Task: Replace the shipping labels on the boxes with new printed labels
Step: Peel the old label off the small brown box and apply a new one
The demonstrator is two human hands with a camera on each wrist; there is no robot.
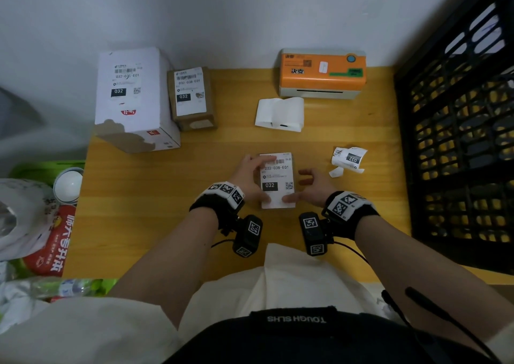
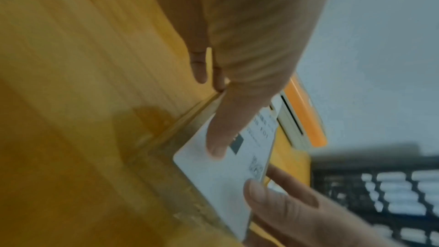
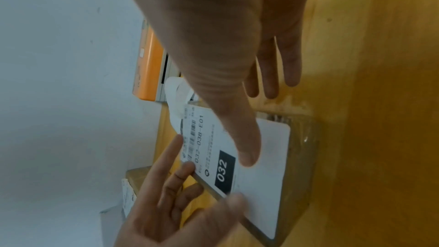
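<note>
Small brown box (image 1: 278, 181) sits mid-counter (image 1: 167, 197), directly in front of me, new label (image 1: 276, 180) (032-038-E01) laid on its top face.

My left hand (image 1: 250, 177): thumb flat on the label, fingers reaching along the box's far-left edge; nothing gripped. My right hand (image 1: 308, 185): thumb pressing the label's near-right corner, other fingers spread and relaxed beside the box, holding nothing.

Handling, as I judge it: label is thin, limp paper and likely tacky underneath, so it creases and bubbles easily; best worked with flat pads from the middle outward. Box looks light, stiff cardboard, apt to skid on the smooth counter; steady it by its side walls.

Containers: black lattice crate (image 1: 459, 141) to my right, contents not discernible. Green bin (image 1: 41, 166) on my left, crowded with bags and packaging.

Also noted: orange printer (image 1: 322, 72) at the wall, blank label stock (image 1: 279, 113) before it, crumpled old label (image 1: 349, 159) lying right of the box. White box (image 1: 130, 97) and a second brown box (image 1: 192, 97) stand back-left, both labelled.
</note>
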